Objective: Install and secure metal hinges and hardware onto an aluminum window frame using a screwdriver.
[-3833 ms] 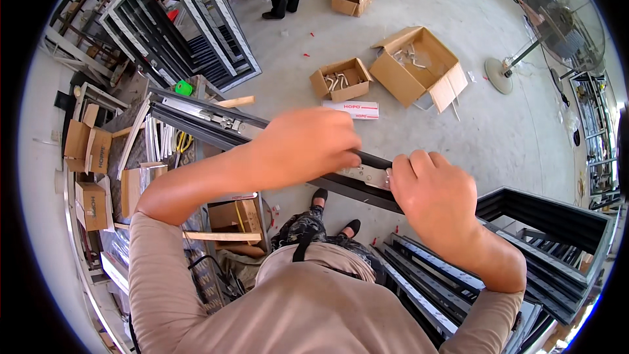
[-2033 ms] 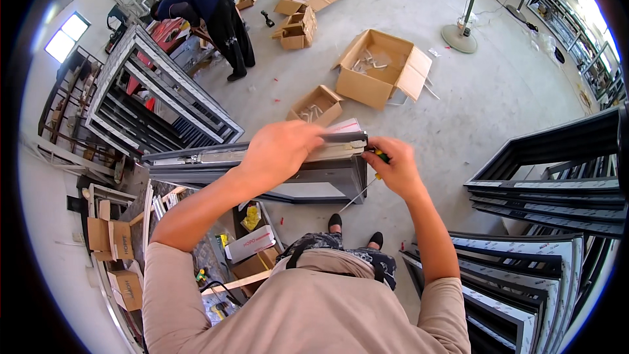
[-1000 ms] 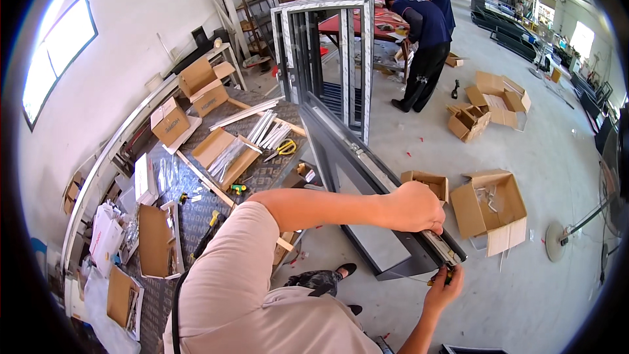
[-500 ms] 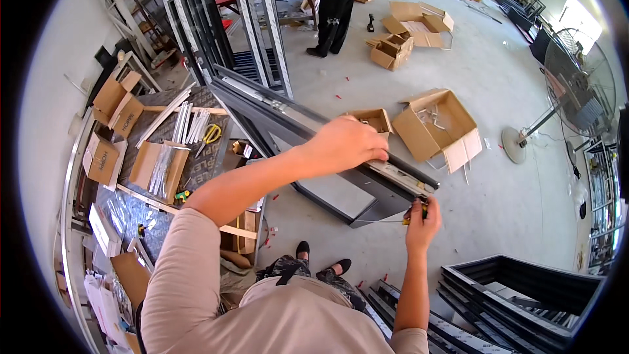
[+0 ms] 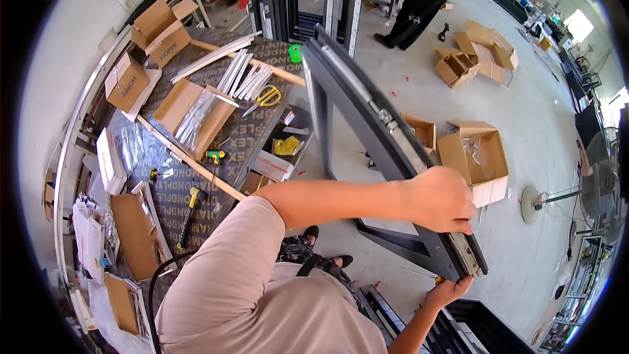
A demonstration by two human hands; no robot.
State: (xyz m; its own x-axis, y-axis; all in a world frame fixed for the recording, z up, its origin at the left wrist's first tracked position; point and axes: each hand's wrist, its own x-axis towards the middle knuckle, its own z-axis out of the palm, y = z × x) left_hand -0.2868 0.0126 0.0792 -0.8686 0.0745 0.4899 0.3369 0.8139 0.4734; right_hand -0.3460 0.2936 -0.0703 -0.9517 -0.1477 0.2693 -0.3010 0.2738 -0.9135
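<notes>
A dark grey window sash [image 5: 367, 115] with metal hardware along its edge stands tilted in front of me. My left hand [image 5: 438, 200] reaches across it, closed over the near end of that edge with the fingers curled down. Just below the sash's near corner is my right hand [image 5: 451, 290], its fingers closed round a screwdriver [image 5: 439, 280]. Only a bit of yellow handle and the thin shaft pointing left show; the rest is hidden in the hand. The right fingertips are close to the corner; whether they touch it I cannot tell.
On the left, a workbench [image 5: 229, 137] carries cardboard boxes [image 5: 164, 46], white strips, yellow scissors [image 5: 265, 97] and a hammer [image 5: 191, 213]. Open cartons [image 5: 485, 157] lie on the floor beyond the sash. A fan [image 5: 599, 177] stands right; a co-worker [image 5: 422, 6] stands at the back.
My view has turned left and the sash now stands steeper in it. Both hands appear lower and farther right, still holding the sash and the screwdriver.
</notes>
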